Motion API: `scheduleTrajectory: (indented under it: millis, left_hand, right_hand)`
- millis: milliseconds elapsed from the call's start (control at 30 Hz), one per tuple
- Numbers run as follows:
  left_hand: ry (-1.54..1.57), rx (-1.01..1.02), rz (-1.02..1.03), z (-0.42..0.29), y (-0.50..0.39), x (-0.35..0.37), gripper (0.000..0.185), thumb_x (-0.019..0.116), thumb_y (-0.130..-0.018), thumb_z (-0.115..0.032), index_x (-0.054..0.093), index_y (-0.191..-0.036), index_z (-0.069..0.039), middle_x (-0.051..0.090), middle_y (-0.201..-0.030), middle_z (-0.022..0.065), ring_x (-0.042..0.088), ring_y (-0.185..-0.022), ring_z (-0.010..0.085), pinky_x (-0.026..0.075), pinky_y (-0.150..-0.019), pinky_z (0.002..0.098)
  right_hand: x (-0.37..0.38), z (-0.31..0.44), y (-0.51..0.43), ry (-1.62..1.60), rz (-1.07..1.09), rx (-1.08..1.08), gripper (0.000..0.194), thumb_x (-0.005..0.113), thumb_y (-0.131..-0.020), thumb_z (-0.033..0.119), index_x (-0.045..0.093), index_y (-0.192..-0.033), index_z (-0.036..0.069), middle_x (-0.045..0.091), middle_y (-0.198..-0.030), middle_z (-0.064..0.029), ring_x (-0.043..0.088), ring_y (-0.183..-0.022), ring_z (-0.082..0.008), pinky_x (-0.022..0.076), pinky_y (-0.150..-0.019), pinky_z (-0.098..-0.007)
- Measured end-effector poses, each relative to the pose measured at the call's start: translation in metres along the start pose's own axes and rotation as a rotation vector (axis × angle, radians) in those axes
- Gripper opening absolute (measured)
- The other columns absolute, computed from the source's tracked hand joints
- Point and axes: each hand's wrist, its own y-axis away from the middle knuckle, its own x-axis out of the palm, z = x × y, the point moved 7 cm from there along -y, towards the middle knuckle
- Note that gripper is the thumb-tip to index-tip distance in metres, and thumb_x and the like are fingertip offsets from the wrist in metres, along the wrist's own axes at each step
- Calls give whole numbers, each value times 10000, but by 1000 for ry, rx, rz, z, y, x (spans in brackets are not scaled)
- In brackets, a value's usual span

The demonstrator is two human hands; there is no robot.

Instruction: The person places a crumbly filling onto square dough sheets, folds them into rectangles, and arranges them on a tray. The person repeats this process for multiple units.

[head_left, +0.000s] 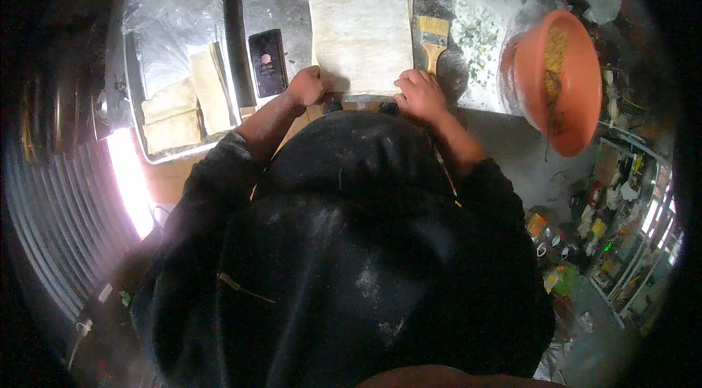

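A square stack of pale, thin dough sheets (pixel 362 39) lies on the floured worktop in front of me. Its layers show slightly offset along the right edge. My left hand (pixel 308 87) grips the near left corner, fingers curled and thumb on top. At the near right corner, my right hand (pixel 422 93) holds the edge, its fingertips on the upper face; the thumb is hard to make out. Just beyond that hand lies a flat brush (pixel 434 37) with pale bristles and a wooden handle, whose end is hidden by the hand.
Left of the stack lies a smartphone (pixel 267 63). Further left, a metal-rimmed tray (pixel 143 130) holds folded dough sheets (pixel 211 89) and clear plastic film (pixel 170 4). Flour with chopped greens (pixel 476 39) covers the right side, beside a tilted orange bowl (pixel 529 75) of yellowish filling.
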Motion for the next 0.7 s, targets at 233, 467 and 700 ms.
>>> scheduleTrajectory:
  millis: [233,467,700]
  left_hand:
    - [-179,-54,-95,3,2,-10,314,658,-972,-252,704,-1051,49,754,-1000,151,710,-864,216,562,-788,348]
    - [-510,208,-365,6,10,-13,367,661,-922,-355,659,-1045,-9,723,-1022,226,684,-993,409,534,-856,469]
    - [-436,183,-415,-6,26,-11,400,659,-912,-403,642,-1041,-25,712,-994,233,671,-975,436,527,-837,487]
  right_hand:
    - [-27,-40,20,179,142,485,634,720,-883,406,537,-1468,244,531,-1357,-123,553,-1237,-366,506,-998,-479]
    - [-31,-40,19,259,368,564,767,784,-831,452,473,-1502,247,493,-1353,-196,558,-1219,-426,520,-978,-514]
    - [-47,-36,7,166,244,339,494,750,-860,315,624,-1310,156,619,-1152,-201,655,-1021,-415,553,-847,-501]
